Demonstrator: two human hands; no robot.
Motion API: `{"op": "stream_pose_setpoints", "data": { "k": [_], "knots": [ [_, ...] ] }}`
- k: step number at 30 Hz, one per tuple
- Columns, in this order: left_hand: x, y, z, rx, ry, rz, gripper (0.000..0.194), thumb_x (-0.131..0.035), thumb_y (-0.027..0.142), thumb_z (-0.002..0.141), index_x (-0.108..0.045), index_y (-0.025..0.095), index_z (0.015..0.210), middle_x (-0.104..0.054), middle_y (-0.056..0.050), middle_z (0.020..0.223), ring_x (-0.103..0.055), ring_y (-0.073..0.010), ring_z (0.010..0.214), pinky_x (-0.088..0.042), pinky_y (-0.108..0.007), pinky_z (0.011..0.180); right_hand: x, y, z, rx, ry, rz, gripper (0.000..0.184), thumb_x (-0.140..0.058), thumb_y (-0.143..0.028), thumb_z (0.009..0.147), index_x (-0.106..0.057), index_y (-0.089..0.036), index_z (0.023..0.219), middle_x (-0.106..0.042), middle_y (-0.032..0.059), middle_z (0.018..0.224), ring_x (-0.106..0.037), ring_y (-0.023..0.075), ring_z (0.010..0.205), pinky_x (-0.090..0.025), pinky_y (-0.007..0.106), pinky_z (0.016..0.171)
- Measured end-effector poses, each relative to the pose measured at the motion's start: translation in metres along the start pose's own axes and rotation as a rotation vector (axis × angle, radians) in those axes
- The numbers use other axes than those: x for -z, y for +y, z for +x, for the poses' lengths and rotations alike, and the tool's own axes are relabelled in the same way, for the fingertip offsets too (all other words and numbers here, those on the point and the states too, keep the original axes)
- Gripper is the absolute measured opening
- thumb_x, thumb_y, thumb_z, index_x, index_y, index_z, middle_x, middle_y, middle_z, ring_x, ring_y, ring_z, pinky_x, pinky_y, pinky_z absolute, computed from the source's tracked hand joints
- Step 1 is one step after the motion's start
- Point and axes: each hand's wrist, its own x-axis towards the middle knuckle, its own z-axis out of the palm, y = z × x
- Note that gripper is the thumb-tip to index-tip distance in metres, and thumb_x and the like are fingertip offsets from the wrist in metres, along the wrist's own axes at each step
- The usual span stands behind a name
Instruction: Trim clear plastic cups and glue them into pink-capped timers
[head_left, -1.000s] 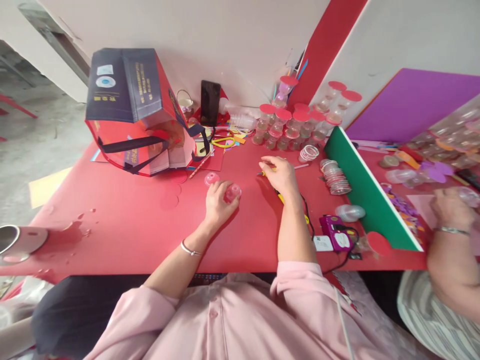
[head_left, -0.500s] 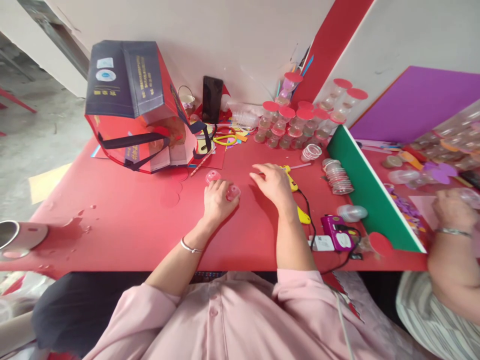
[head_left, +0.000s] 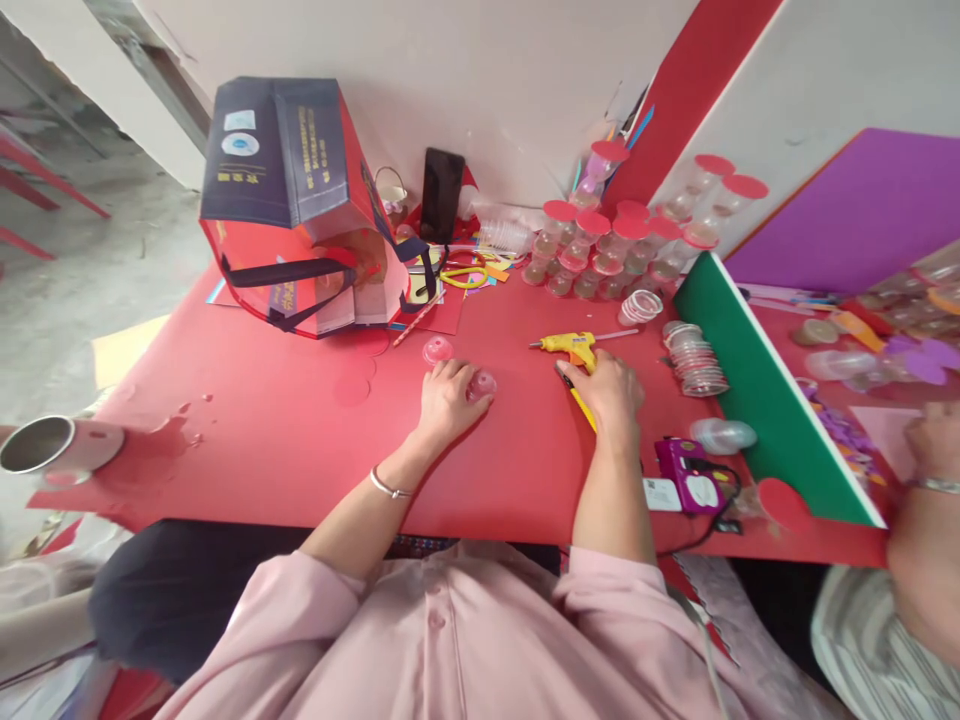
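My left hand (head_left: 448, 405) rests on the red table with its fingers curled over a clear plastic cup (head_left: 482, 384), whose rounded end shows beside the thumb. Just beyond the fingertips is a second clear rounded piece (head_left: 437, 349); whether the two are joined is hidden. My right hand (head_left: 609, 392) is closed over a yellow utility knife (head_left: 582, 408), its black tip pointing up and left. Part of the knife lies hidden under the palm. Touching or very near the same fingers is the handle of a yellow glue gun (head_left: 568, 345), its nozzle facing left.
A dark blue and red bag (head_left: 279, 150) stands back left. Stacked clear cups with red lids (head_left: 591, 223) fill the back right. A green divider (head_left: 780, 400) runs along the right, near nested cups (head_left: 696, 360) and a purple box (head_left: 684, 470). A metal mug (head_left: 97, 445) lies left.
My right hand has moved right and down from the middle of the table to the knife beside the glue gun. My left hand stays on the cup. The view has shifted slightly left.
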Motion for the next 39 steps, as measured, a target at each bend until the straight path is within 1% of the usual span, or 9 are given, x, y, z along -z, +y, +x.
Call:
{"op": "stream_pose_setpoints", "data": {
  "k": [6,16,20,23,25,28,31,35,39],
  "knots": [
    [0.001,0.002,0.001,-0.004,0.004,-0.044,0.034,-0.083,0.033,0.08,-0.075,0.022,0.111,-0.078,-0.011,0.115,-0.07,-0.0313,0.109,-0.054,-0.044,0.095,0.0,-0.002,-0.004,0.027,0.013,-0.043,0.063,-0.062,-0.065,0.098,-0.067,-0.014,0.136,-0.073,0.024,0.127,-0.069,0.0382,0.118,-0.05,0.043,0.091],
    [0.003,0.002,0.0,-0.041,0.004,-0.091,0.044,-0.088,0.035,0.077,-0.074,0.022,0.116,-0.079,-0.012,0.116,-0.071,-0.0332,0.111,-0.055,-0.046,0.097,-0.007,-0.002,-0.004,0.036,0.04,-0.057,0.061,-0.061,-0.062,0.099,-0.066,-0.014,0.136,-0.072,0.0245,0.126,-0.067,0.0391,0.12,-0.049,0.044,0.092],
    [0.013,0.002,0.002,-0.038,0.206,-0.18,0.028,-0.081,0.045,0.087,-0.073,0.022,0.102,-0.077,-0.009,0.102,-0.072,-0.0272,0.1,-0.056,-0.042,0.094,-0.01,0.0,-0.004,0.032,0.061,-0.055,0.061,-0.059,-0.062,0.101,-0.066,-0.014,0.136,-0.072,0.0238,0.126,-0.066,0.0388,0.12,-0.049,0.043,0.092],
    [0.022,-0.009,0.009,0.067,0.4,-0.143,0.013,-0.074,0.033,0.09,-0.072,0.023,0.099,-0.072,-0.008,0.104,-0.069,-0.0266,0.104,-0.056,-0.042,0.096,-0.009,0.0,-0.006,0.03,0.051,-0.048,0.06,-0.058,-0.061,0.102,-0.065,-0.014,0.137,-0.071,0.024,0.127,-0.065,0.0385,0.121,-0.049,0.043,0.093],
    [0.026,-0.021,0.014,0.148,0.447,-0.085,0.025,-0.074,0.025,0.085,-0.072,0.024,0.11,-0.07,-0.011,0.117,-0.066,-0.0291,0.113,-0.055,-0.044,0.1,-0.009,-0.001,-0.006,0.027,0.048,-0.046,0.059,-0.058,-0.06,0.102,-0.065,-0.013,0.137,-0.071,0.0242,0.128,-0.064,0.0384,0.122,-0.048,0.043,0.094],
    [0.027,-0.04,0.022,0.2,0.405,0.008,0.051,-0.081,0.028,0.078,-0.069,0.023,0.128,-0.064,-0.015,0.136,-0.061,-0.0352,0.126,-0.051,-0.049,0.11,-0.012,0.0,-0.005,0.028,0.062,-0.044,0.058,-0.059,-0.059,0.102,-0.065,-0.013,0.137,-0.071,0.0236,0.128,-0.064,0.0386,0.122,-0.048,0.043,0.093],
    [0.025,-0.05,0.025,0.187,0.294,-0.009,0.045,-0.082,0.032,0.08,-0.073,0.024,0.123,-0.071,-0.014,0.13,-0.062,-0.036,0.122,-0.05,-0.052,0.11,-0.016,0.002,-0.003,0.033,0.075,-0.038,0.057,-0.059,-0.059,0.102,-0.066,-0.013,0.135,-0.071,0.023,0.128,-0.064,0.0383,0.121,-0.048,0.042,0.093],
    [0.027,-0.045,0.027,0.322,0.371,-0.338,0.028,-0.081,0.038,0.084,-0.076,0.024,0.108,-0.076,-0.009,0.106,-0.068,-0.0253,0.093,-0.058,-0.042,0.084,-0.018,0.004,-0.003,0.03,0.082,-0.022,0.056,-0.059,-0.058,0.102,-0.065,-0.013,0.135,-0.07,0.0229,0.128,-0.063,0.0366,0.121,-0.046,0.041,0.095],
    [0.028,-0.037,0.027,0.449,0.362,-0.962,0.04,-0.079,0.051,0.086,-0.073,0.022,0.113,-0.07,-0.004,0.088,-0.054,-0.011,0.059,-0.04,-0.024,0.047,-0.018,0.004,-0.003,0.023,0.083,0.002,0.055,-0.061,-0.056,0.102,-0.064,-0.015,0.139,-0.069,0.0224,0.13,-0.061,0.0358,0.123,-0.045,0.04,0.095]
  ]
}}
